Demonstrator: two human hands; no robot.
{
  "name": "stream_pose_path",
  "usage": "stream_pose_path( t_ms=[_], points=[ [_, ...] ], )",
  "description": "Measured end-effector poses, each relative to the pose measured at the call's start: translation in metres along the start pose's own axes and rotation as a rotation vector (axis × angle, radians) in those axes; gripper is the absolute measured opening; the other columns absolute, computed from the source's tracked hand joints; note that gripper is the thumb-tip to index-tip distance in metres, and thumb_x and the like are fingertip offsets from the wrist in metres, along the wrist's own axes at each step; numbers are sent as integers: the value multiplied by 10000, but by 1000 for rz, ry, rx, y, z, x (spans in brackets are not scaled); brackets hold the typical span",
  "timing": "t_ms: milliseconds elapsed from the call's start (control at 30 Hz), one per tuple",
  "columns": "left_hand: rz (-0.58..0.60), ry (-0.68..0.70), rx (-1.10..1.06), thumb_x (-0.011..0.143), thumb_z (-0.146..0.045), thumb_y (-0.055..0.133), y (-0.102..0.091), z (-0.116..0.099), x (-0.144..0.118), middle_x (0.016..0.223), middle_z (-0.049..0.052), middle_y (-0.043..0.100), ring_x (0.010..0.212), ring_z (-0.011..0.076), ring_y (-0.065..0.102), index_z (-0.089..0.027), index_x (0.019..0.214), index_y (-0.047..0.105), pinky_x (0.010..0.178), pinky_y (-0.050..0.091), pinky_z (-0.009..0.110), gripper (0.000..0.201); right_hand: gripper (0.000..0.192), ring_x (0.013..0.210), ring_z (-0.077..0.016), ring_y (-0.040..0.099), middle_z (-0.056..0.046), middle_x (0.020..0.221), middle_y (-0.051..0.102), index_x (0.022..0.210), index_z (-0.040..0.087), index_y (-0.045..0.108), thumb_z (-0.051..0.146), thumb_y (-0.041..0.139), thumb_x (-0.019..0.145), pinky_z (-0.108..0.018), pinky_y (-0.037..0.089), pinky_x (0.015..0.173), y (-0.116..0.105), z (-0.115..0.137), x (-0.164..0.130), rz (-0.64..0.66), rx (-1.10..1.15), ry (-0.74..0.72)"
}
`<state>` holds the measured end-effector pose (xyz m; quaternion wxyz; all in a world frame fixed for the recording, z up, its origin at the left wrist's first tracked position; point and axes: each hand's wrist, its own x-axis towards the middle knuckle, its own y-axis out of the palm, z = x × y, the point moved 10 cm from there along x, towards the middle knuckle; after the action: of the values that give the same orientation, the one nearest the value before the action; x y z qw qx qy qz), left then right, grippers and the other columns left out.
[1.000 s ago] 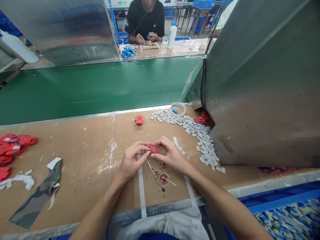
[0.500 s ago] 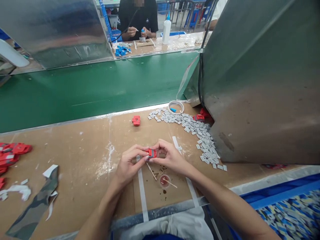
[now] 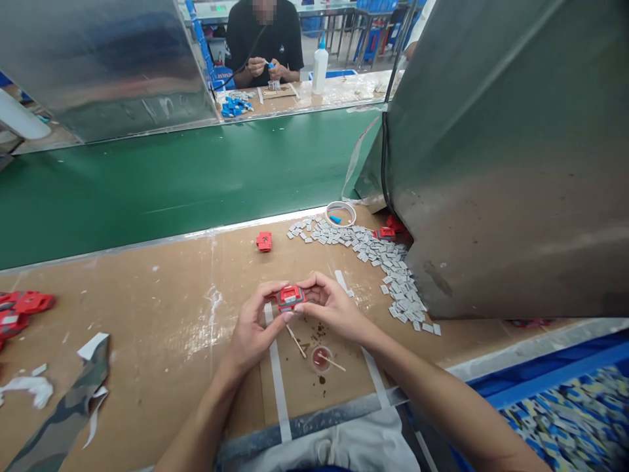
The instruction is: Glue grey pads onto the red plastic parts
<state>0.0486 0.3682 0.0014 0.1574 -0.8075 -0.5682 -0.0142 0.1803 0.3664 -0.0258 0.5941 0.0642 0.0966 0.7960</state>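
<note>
Both my hands hold one small red plastic part (image 3: 290, 297) with a grey insert on its top, just above the brown worktable (image 3: 162, 314). My left hand (image 3: 255, 328) pinches its left side and my right hand (image 3: 334, 308) grips its right side. Below the hands lie two thin wooden sticks (image 3: 296, 341) and a small round cap of red-brown glue (image 3: 320, 358). A second red part (image 3: 264, 241) rests alone farther back on the table.
A trail of several small grey chips (image 3: 388, 262) runs right of the hands to a large metal hood (image 3: 501, 164). Red parts (image 3: 22, 307) lie far left beside camouflage tape (image 3: 63, 406). The green conveyor belt (image 3: 171, 177) runs behind; a person in black (image 3: 265, 42) works across it.
The red part has turned in my fingers, its grey-topped face now showing upward. The view has shifted slightly right and down; my hands stay in the same spot.
</note>
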Motion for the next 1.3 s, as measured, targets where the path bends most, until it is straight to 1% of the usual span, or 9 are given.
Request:
stream_pose_path(
  t_ms=[100, 300, 533, 700, 800, 933, 1033, 1200, 1300],
  points=[
    [5, -5, 52, 926, -250, 671, 2, 3, 0, 1222, 124, 692, 1101, 233, 682, -189, 1279, 616, 972, 542, 363, 362, 389, 940, -178, 678, -32, 1021, 628, 994, 224, 528, 457, 792, 829, -338, 563, 859, 2, -1, 1, 38, 58, -6],
    [5, 224, 293, 923, -173, 669, -1, -18, 1, 1127, 107, 720, 1029, 207, 695, -186, 1238, 653, 901, 569, 327, 316, 42, 1096, -200, 612, -90, 1138, 596, 1019, 215, 587, 250, 582, 996, -370, 513, 967, 6, 41, -6, 29, -569, -372],
    [60, 352, 334, 927, -113, 624, 10, -22, -7, 1122, 120, 697, 1043, 205, 698, -177, 1252, 644, 902, 581, 311, 332, 153, 832, -189, 558, -50, 923, 522, 851, 210, 492, 127, 508, 978, -296, 474, 721, 19, 34, -12, 106, -843, -406],
    [111, 263, 259, 946, -202, 612, 10, -15, -2, 1138, 108, 691, 1057, 222, 689, -211, 1261, 643, 927, 578, 355, 316, 167, 793, -177, 539, -33, 880, 493, 827, 201, 501, 93, 511, 955, -276, 445, 703, 18, 38, -10, 48, -817, -385],
    [161, 136, 193, 907, -341, 672, 5, 1, 4, 1248, 117, 670, 1117, 265, 679, -235, 1366, 566, 947, 579, 409, 483, 119, 870, -186, 585, -48, 942, 560, 867, 197, 545, 125, 552, 962, -293, 468, 781, 7, 57, -28, 27, -790, -353],
    [-55, 26, 332, 909, -483, 598, -31, 25, 18, 1393, 120, 581, 1303, 338, 563, -246, 1340, 570, 1096, 478, 530, 492, 110, 967, -202, 607, -76, 1046, 617, 901, 204, 571, 207, 536, 1004, -330, 473, 868, -45, 89, -109, -135, -828, -261],
    [-160, -50, 411, 900, -531, 559, -47, 41, 32, 1459, 137, 500, 1351, 375, 516, -241, 1358, 548, 1110, 465, 561, 542, 138, 907, -208, 607, -69, 970, 627, 896, 209, 586, 242, 517, 1010, -336, 479, 827, -107, 88, -193, -373, -957, -103],
    [-158, -24, 696, 894, -421, 537, -34, 44, 79, 1560, 150, 374, 1511, 471, 243, -218, 1404, 503, 1181, 293, 688, 549, 164, 813, -220, 579, -68, 888, 571, 806, 201, 566, 255, 509, 950, -352, 485, 779, -220, 73, -289, -1016, -1255, 82],
    [-54, 60, 773, 858, -327, 495, -16, 39, 115, 1440, 162, 500, 1399, 448, 423, -188, 1201, 646, 1168, 338, 643, 399, 135, 800, -222, 563, -77, 907, 531, 816, 197, 561, 265, 520, 926, -356, 482, 772, -259, 63, -290, -1168, -1291, 106]
  ],
)
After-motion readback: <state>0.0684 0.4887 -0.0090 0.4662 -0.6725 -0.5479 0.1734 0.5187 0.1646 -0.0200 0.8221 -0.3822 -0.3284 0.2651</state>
